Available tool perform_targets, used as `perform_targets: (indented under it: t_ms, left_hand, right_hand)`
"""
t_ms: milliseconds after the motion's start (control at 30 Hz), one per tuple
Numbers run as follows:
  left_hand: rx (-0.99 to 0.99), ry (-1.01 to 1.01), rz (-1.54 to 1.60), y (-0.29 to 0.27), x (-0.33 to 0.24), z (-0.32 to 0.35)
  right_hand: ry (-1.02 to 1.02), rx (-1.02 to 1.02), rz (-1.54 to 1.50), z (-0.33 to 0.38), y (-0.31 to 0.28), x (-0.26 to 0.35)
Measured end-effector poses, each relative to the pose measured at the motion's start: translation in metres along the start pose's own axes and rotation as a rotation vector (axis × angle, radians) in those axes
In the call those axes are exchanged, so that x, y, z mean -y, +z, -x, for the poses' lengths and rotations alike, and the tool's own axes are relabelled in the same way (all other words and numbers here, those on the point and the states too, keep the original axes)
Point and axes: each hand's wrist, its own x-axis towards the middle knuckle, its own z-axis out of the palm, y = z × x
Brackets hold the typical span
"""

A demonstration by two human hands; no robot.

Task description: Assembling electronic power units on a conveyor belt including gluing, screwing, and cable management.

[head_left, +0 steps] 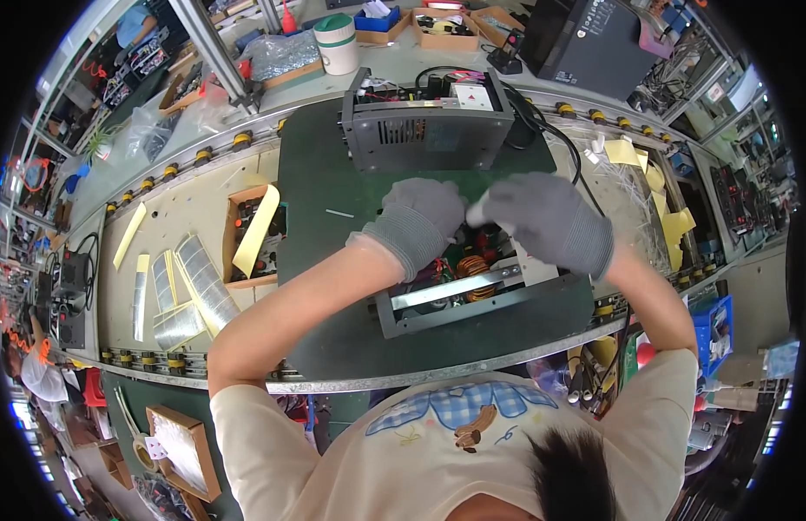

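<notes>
An open grey metal chassis lies on a dark green mat, close in front of me. Inside it are a copper-wound coil, a bare metal bar and coloured wires. Both hands wear grey knit gloves and meet over the chassis's far side. My left hand is closed, its fingers curled; whatever it holds is hidden. My right hand is bent inward with its fingers closed near dark parts. A small pale spot shows at its fingertips, too blurred to name.
Beyond my hands stands a second open grey unit with black cables. At left, a cardboard box of parts stands beside silver-and-yellow strips. Yellow paper pieces lie at right. Rollers line the bench.
</notes>
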Motion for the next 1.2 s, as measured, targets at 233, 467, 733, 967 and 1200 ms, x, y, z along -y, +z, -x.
perform_targets:
  t_ms: [233,467,733,967,1200]
  left_hand:
    - [-0.549,0.182,0.506,0.021,0.021,0.012]
    - [-0.560,0.172,0.439,0.019,0.009,0.026]
    - [-0.384,0.247,-0.050,0.036,0.001,0.010]
    - [0.204,0.188,-0.182,0.016,-0.013,-0.009]
    - [-0.226,0.215,-0.014,0.037,-0.007,0.000]
  right_hand:
    - [-0.329,0.332,0.380,0.008,0.021,-0.005]
    - [-0.328,0.137,0.303,0.021,0.018,-0.017]
    - [-0.322,0.502,0.418,0.019,0.027,-0.021]
    - [-0.171,0.291,0.085,0.027,0.034,-0.034]
    - [-0.220,0.345,0.287,0.021,0.025,-0.021]
